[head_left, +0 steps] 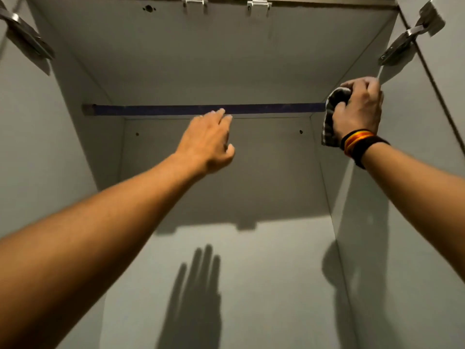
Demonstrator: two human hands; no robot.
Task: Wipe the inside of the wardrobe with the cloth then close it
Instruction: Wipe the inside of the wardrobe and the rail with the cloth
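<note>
The cloth (332,117), dark with a pale checked edge, is bunched up at the right end of the hanging rail (201,109), right where that dark blue rail meets the wardrobe (214,61) side wall. The right hand (358,109) has it, fingers (352,84) curled over the top of the wad and thumb tucked under, clamped tight around the fabric and pressing it at the corner between rail and right wall. A loose tail of cloth hangs down beside the wrist. On that wrist sits a black wristband (359,144) with red and yellow stripes.

Over to the middle now: the left hand (208,142) reaches up with nothing in it, fingers held loosely side by side and slightly bent, their tips lying over the rail about halfway along. Whether they actually touch the rail, cannot tell from here.

The wardrobe is wide open, grey panels all round, view tilted up at its ceiling panel. Two small metal brackets (193,1) sit at the front edge of the top. A metal door hinge (407,39) shows at the upper right corner, another hinge (25,36) at the upper left, blurred. Two small holes dot the back wall below the rail. A sharp shadow of a spread hand (196,285) falls on the lower back panel, and a darker shadow lies on the right wall.
</note>
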